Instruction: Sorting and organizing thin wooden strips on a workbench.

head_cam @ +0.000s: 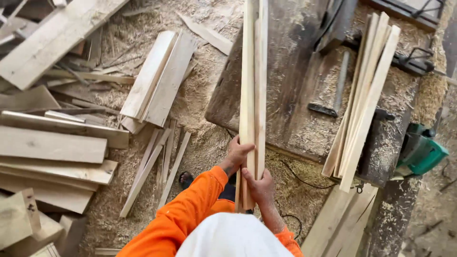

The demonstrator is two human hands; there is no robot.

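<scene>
A bundle of long thin slats is held upright at the centre of the frame, running from the lower middle up past the top edge. The bundle is gripped near its lower end by both hands: the left hand is wrapped around it from the left, and the right hand is closed on it just below, from the right. Orange sleeves are seen at the bottom of the frame. Behind the slats, a dark counter dusted with sawdust is seen, and a second stack of slats lies across its right part, overhanging the near edge. A green power tool sits at the right edge. Planks are piled at the left on the sawdust-covered floor.
</scene>
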